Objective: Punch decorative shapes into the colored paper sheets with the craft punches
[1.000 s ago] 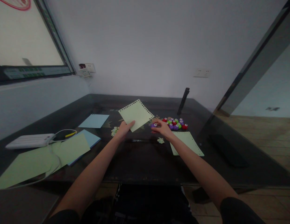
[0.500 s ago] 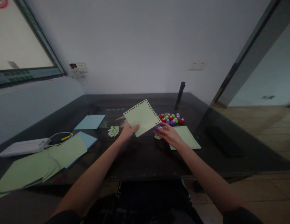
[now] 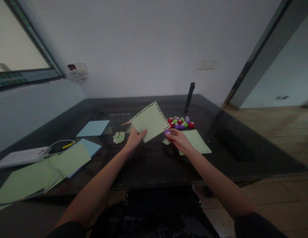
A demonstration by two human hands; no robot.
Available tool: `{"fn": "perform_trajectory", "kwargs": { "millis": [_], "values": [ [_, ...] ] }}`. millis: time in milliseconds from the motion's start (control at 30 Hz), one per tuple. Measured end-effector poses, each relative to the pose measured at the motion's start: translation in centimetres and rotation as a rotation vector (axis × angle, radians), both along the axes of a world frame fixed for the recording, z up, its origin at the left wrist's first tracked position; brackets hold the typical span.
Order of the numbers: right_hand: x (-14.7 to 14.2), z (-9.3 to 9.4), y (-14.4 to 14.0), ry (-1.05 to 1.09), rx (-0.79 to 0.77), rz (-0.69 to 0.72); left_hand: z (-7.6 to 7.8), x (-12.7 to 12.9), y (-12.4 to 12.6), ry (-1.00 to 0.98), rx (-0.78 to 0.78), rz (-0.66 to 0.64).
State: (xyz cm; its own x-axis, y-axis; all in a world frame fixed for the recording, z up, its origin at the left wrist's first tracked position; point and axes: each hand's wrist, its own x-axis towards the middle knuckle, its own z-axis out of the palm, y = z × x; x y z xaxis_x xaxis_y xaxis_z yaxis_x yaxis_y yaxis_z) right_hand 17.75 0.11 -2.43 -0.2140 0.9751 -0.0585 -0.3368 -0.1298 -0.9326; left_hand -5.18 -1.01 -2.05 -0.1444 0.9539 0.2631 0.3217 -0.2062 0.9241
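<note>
Forearms are reaching out bare over the dark glossy table. The left hand is pinching the near corner of a pale green paper square, its edges punched into a scalloped border, tilting it up off the surface. The right hand is closing its fingertips on a small purple punch (mostly hidden, shape hard to make out) just beside the paper's right corner.

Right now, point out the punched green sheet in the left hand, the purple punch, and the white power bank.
punched green sheet point(image 3: 150, 120), head view, sheet's middle
purple punch point(image 3: 167, 132), head view, its top
white power bank point(image 3: 22, 156), head view, top face
</note>
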Motion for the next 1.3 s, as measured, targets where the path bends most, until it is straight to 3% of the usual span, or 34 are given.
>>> {"fn": "perform_trajectory", "kwargs": {
  "millis": [900,1133,1300],
  "values": [
    [0.0,0.2,-0.4,-0.019,0.003,-0.009,0.3,0.2,-0.2,0.047,0.007,-0.045],
    [-0.1,0.3,-1.0,0.055,0.008,0.115,0.6,0.7,-0.6,0.059,-0.007,-0.080],
    [-0.1,0.4,-0.9,0.048,-0.013,0.045,0.6,0.9,-0.7,0.080,0.033,-0.091]
  ]
}}
